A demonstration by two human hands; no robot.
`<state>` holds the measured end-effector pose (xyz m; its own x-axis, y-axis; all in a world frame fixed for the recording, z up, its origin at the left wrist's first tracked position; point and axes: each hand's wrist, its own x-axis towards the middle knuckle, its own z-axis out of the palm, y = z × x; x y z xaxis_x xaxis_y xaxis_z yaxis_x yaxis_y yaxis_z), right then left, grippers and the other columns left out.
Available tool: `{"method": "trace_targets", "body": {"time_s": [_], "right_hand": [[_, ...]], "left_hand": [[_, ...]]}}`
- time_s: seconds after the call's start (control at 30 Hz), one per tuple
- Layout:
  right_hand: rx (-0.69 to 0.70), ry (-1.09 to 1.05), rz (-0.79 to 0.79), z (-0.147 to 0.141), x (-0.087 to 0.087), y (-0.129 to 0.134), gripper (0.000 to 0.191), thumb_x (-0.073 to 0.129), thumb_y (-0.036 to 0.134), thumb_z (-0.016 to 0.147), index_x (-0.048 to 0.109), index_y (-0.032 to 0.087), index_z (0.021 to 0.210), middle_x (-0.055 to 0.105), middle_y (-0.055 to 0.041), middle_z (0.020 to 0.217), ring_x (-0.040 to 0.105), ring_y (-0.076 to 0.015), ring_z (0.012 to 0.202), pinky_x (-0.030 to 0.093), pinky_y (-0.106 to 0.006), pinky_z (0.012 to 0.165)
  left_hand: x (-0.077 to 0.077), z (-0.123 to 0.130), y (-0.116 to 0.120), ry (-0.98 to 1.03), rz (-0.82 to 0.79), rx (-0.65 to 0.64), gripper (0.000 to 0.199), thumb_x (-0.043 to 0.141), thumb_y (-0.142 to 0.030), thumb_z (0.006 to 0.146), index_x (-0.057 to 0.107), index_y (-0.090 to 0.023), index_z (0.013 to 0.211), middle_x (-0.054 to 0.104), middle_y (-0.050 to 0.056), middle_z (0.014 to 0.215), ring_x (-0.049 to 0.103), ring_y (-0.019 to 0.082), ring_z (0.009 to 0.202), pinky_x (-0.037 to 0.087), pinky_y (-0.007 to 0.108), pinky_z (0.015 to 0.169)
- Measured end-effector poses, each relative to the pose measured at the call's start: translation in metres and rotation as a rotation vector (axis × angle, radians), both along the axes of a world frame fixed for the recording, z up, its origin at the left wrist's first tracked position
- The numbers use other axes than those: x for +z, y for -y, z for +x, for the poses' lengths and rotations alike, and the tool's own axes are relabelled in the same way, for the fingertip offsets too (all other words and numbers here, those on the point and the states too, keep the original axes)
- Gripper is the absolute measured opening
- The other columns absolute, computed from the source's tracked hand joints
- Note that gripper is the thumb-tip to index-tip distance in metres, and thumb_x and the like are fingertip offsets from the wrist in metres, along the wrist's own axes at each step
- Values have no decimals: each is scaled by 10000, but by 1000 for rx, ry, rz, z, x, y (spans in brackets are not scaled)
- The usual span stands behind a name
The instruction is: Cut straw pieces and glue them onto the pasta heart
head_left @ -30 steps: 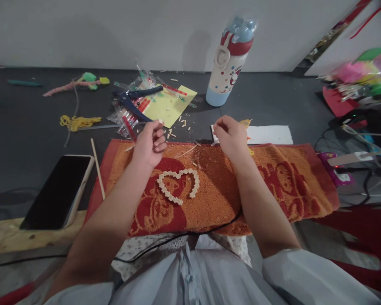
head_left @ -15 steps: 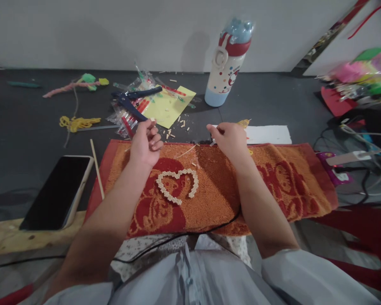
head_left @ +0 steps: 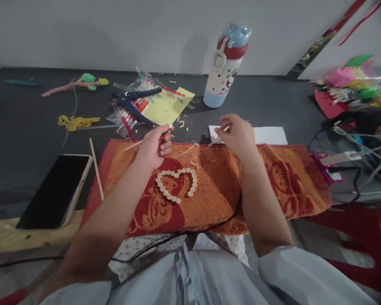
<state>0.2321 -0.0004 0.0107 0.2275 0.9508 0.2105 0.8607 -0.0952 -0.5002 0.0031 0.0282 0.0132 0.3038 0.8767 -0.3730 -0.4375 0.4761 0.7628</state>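
Note:
My left hand (head_left: 157, 146) is closed in a pinch above the towel's far edge, with a small pale piece (head_left: 170, 126) at its fingertips. A thin pale stick (head_left: 133, 145) shows beside that wrist. To the right, my right hand (head_left: 236, 135) has thumb and fingers pinched together over a white strip (head_left: 271, 134); whatever it grips is too small to make out. Between my forearms, a heart-shaped outline of pale beads (head_left: 167, 192) lies on the orange-red towel (head_left: 214, 182), with a gap at its lower right.
Dark-blue-handled pliers (head_left: 131, 103) rest on plastic packets beside a yellow sheet (head_left: 178, 101). Short cut pieces (head_left: 182, 123) are scattered nearby. A bottle (head_left: 224, 72) stands at the back. At left are a phone (head_left: 52, 190) and a stick (head_left: 97, 169). A black cable (head_left: 209, 231) crosses the towel's front.
My left hand has moved right and slightly down, uncovering a thin stick by its wrist. My right hand has shifted slightly right, showing more of the white strip.

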Motion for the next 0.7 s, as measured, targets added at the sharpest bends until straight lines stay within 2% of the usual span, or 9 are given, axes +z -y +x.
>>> {"method": "trace_targets", "body": {"time_s": [0.13,0.27,0.4,0.53,0.7], "right_hand": [[-87,185,-125,23,7,11,224,577,340,822,655,181,958,713,-100,877,623,-258,851,432,-370,740],[-133,317,-267,38,7,23,372,544,483,832,661,171,996,716,-130,904,636,-286,849,430,-375,718],[-175,357,-367,44,1,28,473,547,588,800,662,170,987,721,-132,879,650,-300,851,428,-375,715],[-172,374,-383,46,-8,27,484,565,598,769,670,165,955,722,-138,851,652,-295,812,425,-361,683],[-185,315,-274,48,-10,25,408,548,556,761,668,169,803,686,-107,715,623,-262,709,407,-340,630]], "left_hand": [[0,1,2,-21,14,-27,91,585,-213,788,555,-130,767,393,-91,515,269,-3,343,160,126,306],[0,1,3,-22,26,-35,90,587,-215,783,556,-133,762,390,-91,517,262,-4,343,158,126,306],[-3,0,3,-8,44,-53,95,604,-219,770,560,-135,770,395,-91,523,259,-4,348,164,124,306],[-4,0,2,4,46,-68,86,600,-213,771,562,-136,775,393,-91,519,258,1,352,169,121,305],[-3,1,4,-3,48,-68,89,605,-211,769,569,-130,767,388,-90,515,261,-2,348,168,118,306]]}}
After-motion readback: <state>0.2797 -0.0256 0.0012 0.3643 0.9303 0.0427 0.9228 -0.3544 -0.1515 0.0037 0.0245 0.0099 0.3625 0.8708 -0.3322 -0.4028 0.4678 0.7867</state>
